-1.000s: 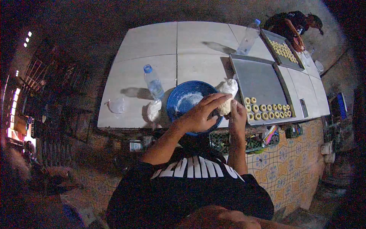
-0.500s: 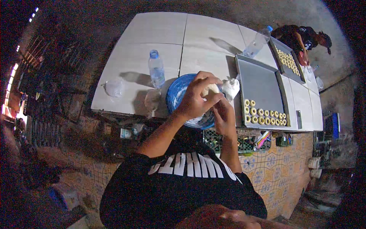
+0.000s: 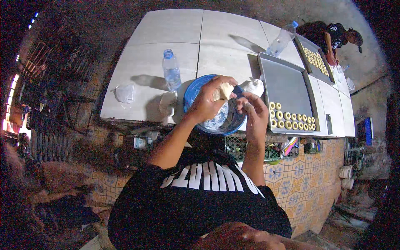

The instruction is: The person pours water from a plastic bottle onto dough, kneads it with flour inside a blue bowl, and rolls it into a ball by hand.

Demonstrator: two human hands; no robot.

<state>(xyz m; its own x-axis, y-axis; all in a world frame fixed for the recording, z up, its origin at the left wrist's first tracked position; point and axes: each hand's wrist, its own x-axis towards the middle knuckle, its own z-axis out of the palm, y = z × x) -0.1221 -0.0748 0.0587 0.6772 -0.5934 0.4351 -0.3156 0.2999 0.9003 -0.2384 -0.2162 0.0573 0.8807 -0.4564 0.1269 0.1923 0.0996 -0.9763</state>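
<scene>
Over a blue bowl [image 3: 192, 89] smeared with white residue, my left hand [image 3: 205, 102] is closed around a lump of pale dough [image 3: 223, 91]. My right hand [image 3: 255, 111] is just to the right, apart from the lump, above the bowl's right rim. Its fingers are curled together at the tips; whether a small bit is pinched there is too small to tell. Behind that hand lies a white bundle [image 3: 253, 87], like a plastic bag. A grey metal tray [image 3: 285, 85] on the right holds rows of small pale dough rings [image 3: 287, 124] along its near side.
A water bottle [image 3: 171, 71] stands behind the bowl, with a clear plastic bag [image 3: 124, 93] and a clear cup [image 3: 168, 104] to the left. A larger bottle [image 3: 282, 39] and a second tray [image 3: 313, 58] are far right, near another person [image 3: 337, 37]. A phone [image 3: 328, 124] lies near the edge.
My right hand has drawn away from the dough lump, toward the right and slightly down. My left hand keeps the lump, which now shows more fully.
</scene>
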